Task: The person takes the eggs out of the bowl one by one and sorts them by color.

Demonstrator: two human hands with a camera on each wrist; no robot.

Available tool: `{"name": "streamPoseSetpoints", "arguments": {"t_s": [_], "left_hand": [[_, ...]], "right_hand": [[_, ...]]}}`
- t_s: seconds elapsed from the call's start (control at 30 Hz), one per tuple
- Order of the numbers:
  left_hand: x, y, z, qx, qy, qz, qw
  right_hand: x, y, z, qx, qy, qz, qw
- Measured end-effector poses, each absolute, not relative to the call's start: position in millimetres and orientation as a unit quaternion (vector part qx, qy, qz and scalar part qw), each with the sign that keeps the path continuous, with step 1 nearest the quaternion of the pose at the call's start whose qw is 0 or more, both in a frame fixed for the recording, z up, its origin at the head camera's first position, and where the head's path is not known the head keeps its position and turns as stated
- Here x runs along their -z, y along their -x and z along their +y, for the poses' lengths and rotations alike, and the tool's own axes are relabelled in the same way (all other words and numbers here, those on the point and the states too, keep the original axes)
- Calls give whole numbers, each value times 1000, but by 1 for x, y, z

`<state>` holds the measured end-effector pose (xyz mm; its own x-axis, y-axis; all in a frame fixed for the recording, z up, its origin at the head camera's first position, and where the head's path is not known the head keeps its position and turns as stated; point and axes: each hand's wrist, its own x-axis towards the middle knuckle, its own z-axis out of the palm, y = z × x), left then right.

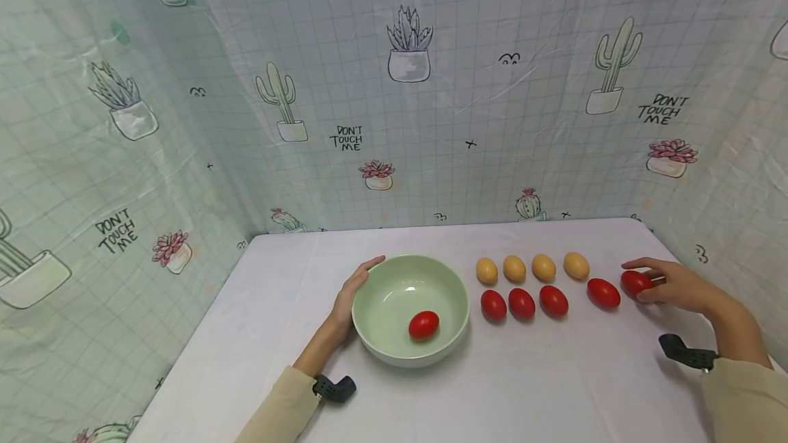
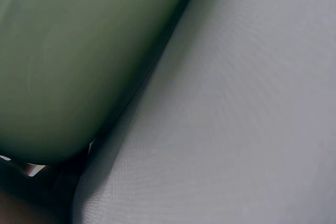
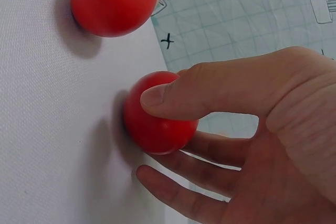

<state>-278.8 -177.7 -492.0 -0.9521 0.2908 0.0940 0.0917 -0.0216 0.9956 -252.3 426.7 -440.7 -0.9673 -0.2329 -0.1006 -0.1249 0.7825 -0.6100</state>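
In the head view, my left hand (image 1: 349,299) rests along the left outer side of a pale green bowl (image 1: 382,354), its fingers reaching toward the far rim. One red egg (image 1: 423,325) lies inside the bowl. The bowl's outer wall (image 2: 79,56) fills the upper left of the left wrist view. At the far right, my right hand (image 1: 686,284) holds another red egg (image 1: 635,283) at the end of the red row. The right wrist view shows the thumb on the near side of this egg (image 3: 157,132) and fingers behind it.
A row of yellow eggs (image 1: 514,269) sits behind several red eggs (image 1: 522,304), right of the bowl. The nearest red egg (image 1: 603,293) is just left of the held one. A cactus-print cloth (image 1: 443,122) surrounds the white table (image 1: 523,388) at the back and sides.
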Motion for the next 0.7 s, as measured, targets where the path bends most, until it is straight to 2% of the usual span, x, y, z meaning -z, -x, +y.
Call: {"name": "streamPoseSetpoints", "arguments": {"t_s": [0.7], "left_hand": [[492,278,-179,-699,-155,694,75]], "right_hand": [[410,245,418,249,86,962,68]]}}
